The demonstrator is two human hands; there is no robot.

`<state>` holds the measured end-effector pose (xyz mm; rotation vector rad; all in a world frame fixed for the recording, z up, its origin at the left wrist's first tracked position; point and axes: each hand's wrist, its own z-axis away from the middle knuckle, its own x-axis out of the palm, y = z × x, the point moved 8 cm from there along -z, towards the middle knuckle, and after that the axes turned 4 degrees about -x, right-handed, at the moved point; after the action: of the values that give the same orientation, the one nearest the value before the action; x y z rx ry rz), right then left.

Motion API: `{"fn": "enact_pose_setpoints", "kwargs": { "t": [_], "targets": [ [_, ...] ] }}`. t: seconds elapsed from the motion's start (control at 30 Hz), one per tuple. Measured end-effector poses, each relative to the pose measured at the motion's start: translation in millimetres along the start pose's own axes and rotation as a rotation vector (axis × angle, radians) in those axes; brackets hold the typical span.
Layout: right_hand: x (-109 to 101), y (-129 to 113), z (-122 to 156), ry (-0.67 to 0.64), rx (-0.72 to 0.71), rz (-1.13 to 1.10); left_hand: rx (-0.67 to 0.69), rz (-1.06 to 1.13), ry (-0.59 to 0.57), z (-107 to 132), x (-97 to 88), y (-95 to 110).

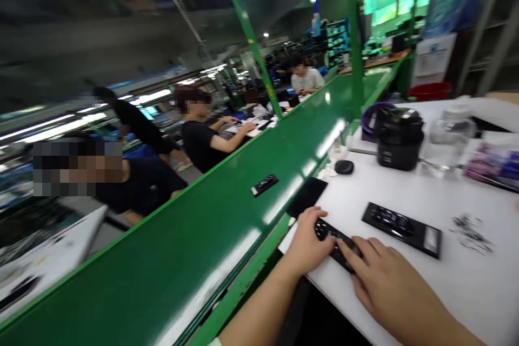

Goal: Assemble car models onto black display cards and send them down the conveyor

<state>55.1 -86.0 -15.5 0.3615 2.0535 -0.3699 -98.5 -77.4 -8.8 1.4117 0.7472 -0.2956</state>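
Factory assembly line: green conveyor belt

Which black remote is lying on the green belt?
The small remote, alone on the green belt. The other two lie on the white table: the held remote and the spare remote.

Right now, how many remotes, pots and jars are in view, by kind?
Remotes: 3
Pot: 1
Clear jar: 1
Total: 5
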Motion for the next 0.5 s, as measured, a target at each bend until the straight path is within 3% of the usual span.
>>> {"fn": "enact_pose_setpoints", "kwargs": {
  "t": [0.17,0.3,0.5],
  "targets": [
    [22.8,1.6,14.4,0.163,-0.138,0.140,-0.065,0.004,-0.012,4.0,-3.1,-1.8],
    [41.3,7.8,21.1,0.135,-0.131,0.159,-0.105,0.040,-0.072,6.9,-0.9,-3.8],
    [46.7,13.4,23.6,0.107,-0.122,0.141,-0.115,0.072,-0.049,7.6,0.0,-6.9]
  ]
}}
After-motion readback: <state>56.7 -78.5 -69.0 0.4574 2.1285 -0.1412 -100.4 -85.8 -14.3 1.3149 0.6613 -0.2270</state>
